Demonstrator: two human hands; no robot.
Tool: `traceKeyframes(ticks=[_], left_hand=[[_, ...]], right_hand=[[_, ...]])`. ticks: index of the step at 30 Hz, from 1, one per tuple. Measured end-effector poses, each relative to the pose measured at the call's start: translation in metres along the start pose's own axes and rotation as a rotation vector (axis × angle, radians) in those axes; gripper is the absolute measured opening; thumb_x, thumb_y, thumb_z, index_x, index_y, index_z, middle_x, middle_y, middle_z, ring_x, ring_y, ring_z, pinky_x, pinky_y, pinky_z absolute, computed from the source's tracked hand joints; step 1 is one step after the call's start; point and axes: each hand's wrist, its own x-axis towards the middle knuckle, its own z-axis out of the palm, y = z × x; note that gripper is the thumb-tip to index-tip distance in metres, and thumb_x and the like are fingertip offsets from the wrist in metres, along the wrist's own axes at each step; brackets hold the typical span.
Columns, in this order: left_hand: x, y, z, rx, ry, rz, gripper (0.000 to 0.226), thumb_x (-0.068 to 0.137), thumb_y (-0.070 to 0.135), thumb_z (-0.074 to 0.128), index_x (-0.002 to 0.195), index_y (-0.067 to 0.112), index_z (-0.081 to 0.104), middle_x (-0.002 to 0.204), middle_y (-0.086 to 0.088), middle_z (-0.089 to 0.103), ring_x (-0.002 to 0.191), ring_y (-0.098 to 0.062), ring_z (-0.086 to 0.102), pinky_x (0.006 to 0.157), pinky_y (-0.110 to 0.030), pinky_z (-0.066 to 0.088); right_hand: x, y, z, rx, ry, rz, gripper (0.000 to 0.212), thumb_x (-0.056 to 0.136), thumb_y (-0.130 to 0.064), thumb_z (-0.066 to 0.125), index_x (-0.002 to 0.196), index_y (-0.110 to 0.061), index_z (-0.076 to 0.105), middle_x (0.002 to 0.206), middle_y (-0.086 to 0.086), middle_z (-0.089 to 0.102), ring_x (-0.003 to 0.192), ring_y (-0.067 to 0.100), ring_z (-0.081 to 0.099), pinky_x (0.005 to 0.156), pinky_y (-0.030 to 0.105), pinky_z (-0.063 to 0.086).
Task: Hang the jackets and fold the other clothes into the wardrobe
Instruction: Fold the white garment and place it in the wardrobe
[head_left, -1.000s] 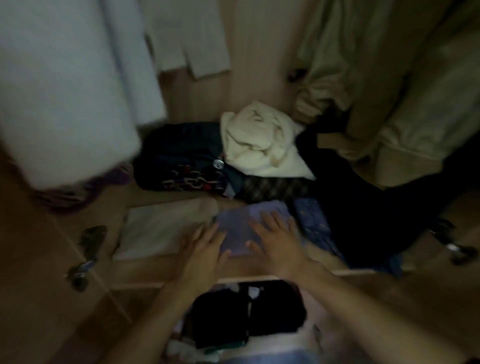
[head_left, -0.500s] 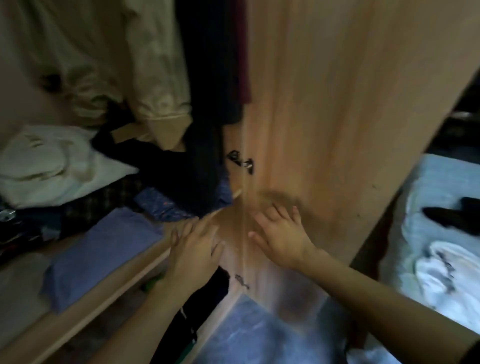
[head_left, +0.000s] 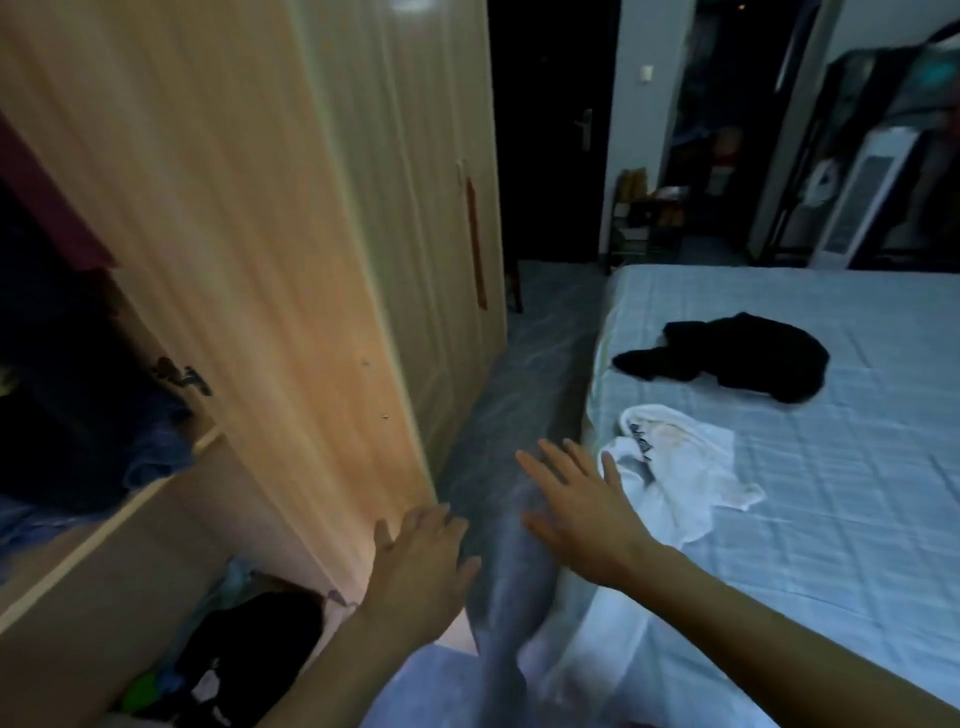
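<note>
While left hand (head_left: 422, 567) and right hand (head_left: 584, 514) hover splayed, the bed (head_left: 841, 530) bears two (black garment (head_left: 743, 364), white garment (head_left: 680, 462))

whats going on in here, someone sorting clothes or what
A person is putting clothes away. Both hands are empty: the left hand hovers by the edge of the open wardrobe door, and the right hand stretches toward a white garment crumpled on the bed. A black garment lies further back. A pile of clothes already sits on the wardrobe shelf.
</note>
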Motion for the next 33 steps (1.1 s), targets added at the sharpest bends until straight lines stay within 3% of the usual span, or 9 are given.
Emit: traceKeyframes(ticks=[7,11,15,23,33], left_hand=[[0.044,0.133,0.018,0.037,-0.108,0.201,0.052,0.100,0.054,0.035,0.147,0.030,0.035,0.156,0.005,0.031,0.144,-0.017,0.025,0.118,-0.053,0.017],[0.073,0.182,0.022,-0.012,-0.072,0.321,0.050,0.100,0.054,0.036,0.144,0.031,0.039,0.153,0.007,0.035,0.141,-0.015,0.030,0.116,-0.040,0.020],[0.111,0.222,0.032,-0.017,-0.078,0.412,0.052,0.099,0.055,0.036,0.146,0.032,0.038,0.157,0.008,0.033,0.143,-0.017,0.029,0.117,-0.044,0.023],[0.210,0.284,0.050,-0.121,-0.077,0.517,0.050,0.101,0.051,0.036,0.145,0.028,0.037,0.158,0.005,0.030,0.145,-0.018,0.024,0.118,-0.045,0.018],[0.314,0.283,0.088,-0.281,-0.162,0.423,0.045,0.100,0.049,0.039,0.140,0.029,0.043,0.148,0.010,0.044,0.137,-0.015,0.035,0.113,-0.043,0.026]], right_hand=[[-0.095,0.155,-0.032,-0.028,0.012,0.269,0.069,0.098,-0.059,0.036,0.156,-0.038,0.005,0.166,-0.001,0.005,0.152,0.026,0.003,0.119,0.055,0.009],[-0.124,0.205,-0.039,0.005,0.049,0.407,0.069,0.098,-0.058,0.037,0.156,-0.034,0.010,0.165,0.001,0.009,0.152,0.026,0.007,0.118,0.055,0.012],[-0.139,0.239,-0.038,0.030,0.024,0.504,0.068,0.098,-0.058,0.038,0.155,-0.035,0.009,0.165,-0.001,0.007,0.152,0.025,0.004,0.119,0.055,0.010],[-0.100,0.303,-0.042,-0.025,-0.050,0.623,0.067,0.099,-0.052,0.042,0.156,-0.034,0.010,0.165,-0.001,0.008,0.152,0.025,0.006,0.120,0.054,0.012],[-0.028,0.350,-0.028,-0.021,-0.176,0.688,0.066,0.099,-0.050,0.045,0.155,-0.034,0.014,0.165,-0.001,0.011,0.151,0.022,0.011,0.121,0.050,0.016]])
